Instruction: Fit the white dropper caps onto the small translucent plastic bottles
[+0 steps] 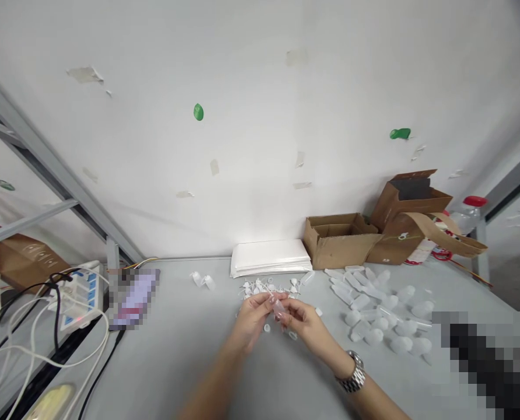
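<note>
A small translucent plastic tube is held between both hands above the grey table. My left hand pinches its upper end, where a white bit shows. On the other side, my right hand has its fingers closed on the tube's lower part; a metal watch is on that wrist. Behind and beneath the hands lies a pile of small white plastic pieces. Many translucent tubes and frosted rounded pieces are spread to the right. Two small white assembled pieces lie at the left.
A white stack of flat sheets and an open cardboard box stand by the wall, with brown bags at right. A phone, power strip and cables lie left. A dark object sits at lower right.
</note>
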### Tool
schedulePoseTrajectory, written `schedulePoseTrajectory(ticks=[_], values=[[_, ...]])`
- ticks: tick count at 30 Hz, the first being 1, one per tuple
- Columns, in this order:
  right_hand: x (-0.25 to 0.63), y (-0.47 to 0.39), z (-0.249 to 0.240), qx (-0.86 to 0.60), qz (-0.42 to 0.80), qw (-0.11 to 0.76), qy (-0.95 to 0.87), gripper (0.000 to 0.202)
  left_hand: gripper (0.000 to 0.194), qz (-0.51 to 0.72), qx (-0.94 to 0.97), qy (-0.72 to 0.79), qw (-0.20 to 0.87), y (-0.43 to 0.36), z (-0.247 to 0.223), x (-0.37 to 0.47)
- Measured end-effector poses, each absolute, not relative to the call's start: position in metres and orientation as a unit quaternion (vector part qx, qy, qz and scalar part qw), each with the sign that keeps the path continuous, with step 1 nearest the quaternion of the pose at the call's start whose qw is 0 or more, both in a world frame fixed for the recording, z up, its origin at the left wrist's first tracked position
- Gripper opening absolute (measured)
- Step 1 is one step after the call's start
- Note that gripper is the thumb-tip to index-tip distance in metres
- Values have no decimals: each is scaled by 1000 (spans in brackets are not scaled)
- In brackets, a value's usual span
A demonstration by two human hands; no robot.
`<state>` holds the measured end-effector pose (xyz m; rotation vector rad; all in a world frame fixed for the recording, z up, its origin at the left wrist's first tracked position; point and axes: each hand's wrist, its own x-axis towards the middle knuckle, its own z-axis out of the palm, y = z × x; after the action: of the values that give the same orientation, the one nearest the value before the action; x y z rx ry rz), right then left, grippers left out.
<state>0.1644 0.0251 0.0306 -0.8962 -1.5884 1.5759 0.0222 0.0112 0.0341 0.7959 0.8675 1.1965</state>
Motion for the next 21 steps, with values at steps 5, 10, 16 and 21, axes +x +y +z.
schedulePoseTrajectory(ticks=[5,10,16,21], values=[[167,24,41,-286,730,328,-526,33,32,494,354,363,706,10,41,18],[165,28,31,-356,659,384,-540,35,22,566,319,387,654,15,29,15],[163,26,19,-363,670,396,-512,31,30,534,334,357,690,12,24,22],[162,22,19,-316,726,379,-479,32,29,530,325,358,697,11,28,19]])
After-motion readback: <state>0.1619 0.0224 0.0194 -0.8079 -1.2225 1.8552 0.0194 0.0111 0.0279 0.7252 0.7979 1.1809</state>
